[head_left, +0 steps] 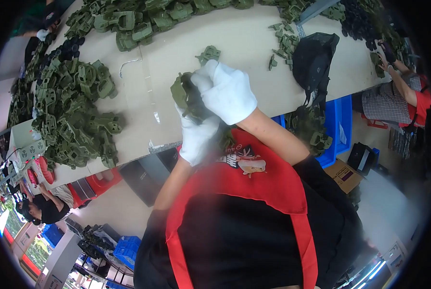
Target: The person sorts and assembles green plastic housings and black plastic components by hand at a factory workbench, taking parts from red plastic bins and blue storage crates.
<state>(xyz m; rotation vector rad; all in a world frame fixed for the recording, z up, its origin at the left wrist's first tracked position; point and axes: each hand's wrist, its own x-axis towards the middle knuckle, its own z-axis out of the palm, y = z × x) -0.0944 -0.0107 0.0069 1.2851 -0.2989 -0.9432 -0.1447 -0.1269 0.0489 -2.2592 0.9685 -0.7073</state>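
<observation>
An olive-green molded plastic part, hollow and curved, is held above the table in front of me. My left hand, in a white glove, is closed around its lower end. My right hand, also white-gloved, is curled shut against the part's right side; whatever its fingertips pinch is hidden. The area between the two hands is blurred. Just beyond the right hand, another green plastic part lies on the table.
Heaped green parts cover the table's left, with more along the back. A black bag lies to the right, near small green pieces. Blue crates stand below the right edge. A co-worker's hands handle parts at far right.
</observation>
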